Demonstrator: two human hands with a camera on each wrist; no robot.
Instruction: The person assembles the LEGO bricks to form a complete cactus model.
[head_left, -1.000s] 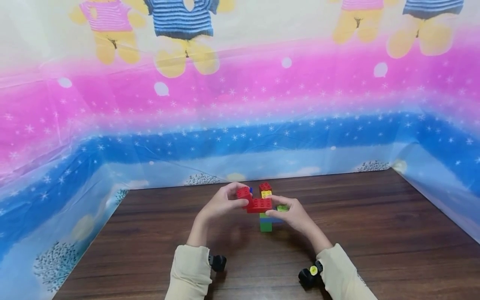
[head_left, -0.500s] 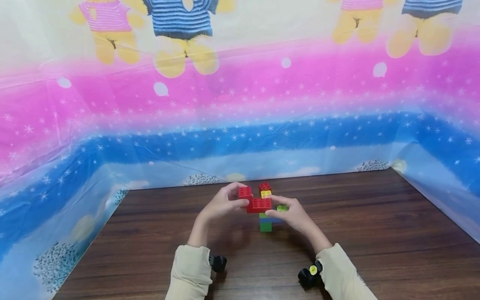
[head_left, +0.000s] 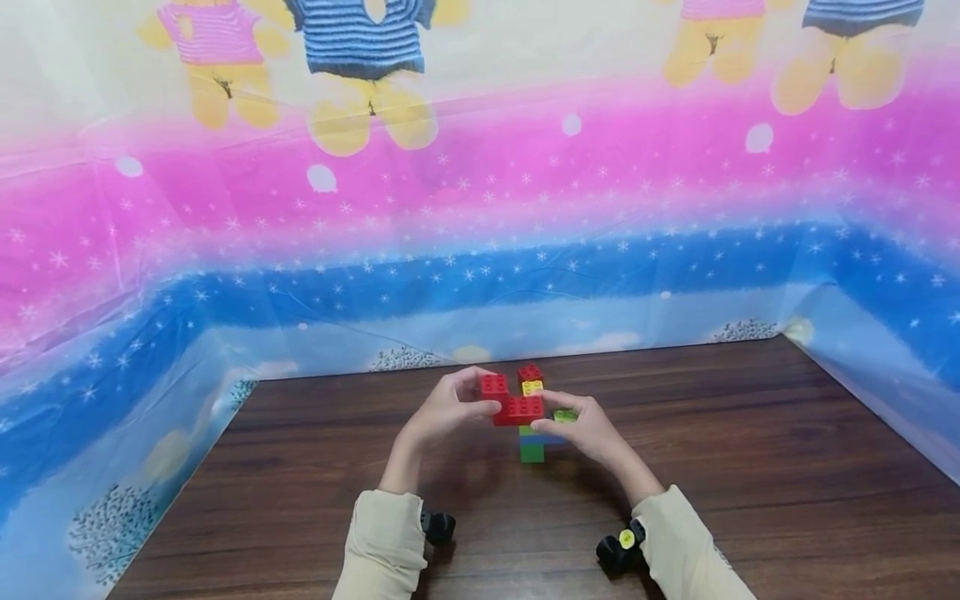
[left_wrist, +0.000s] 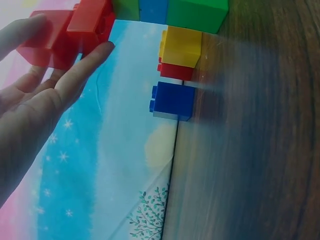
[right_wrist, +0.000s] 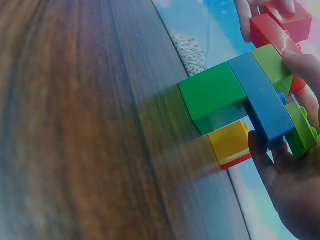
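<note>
My left hand holds a small square red brick between thumb and fingers, at the left end of a long red brick. The long brick lies across the top of a stack, its left end overhanging. Below it the stack has a light green brick, a long blue brick and a green brick on the table. Thumb and index finger of my right hand grip the right end of the long red brick. A second light green brick sits on the blue one, beside the right palm.
Behind the stack, a yellow brick and a red brick stand together. Close to them is a dark blue brick, hidden in the head view. A printed cloth rises along the back edge of the wooden table.
The small red brick has gone from tilted to level and shifted slightly right with my left hand. The dark blue brick is now covered in the head view. My right hand stays put.
</note>
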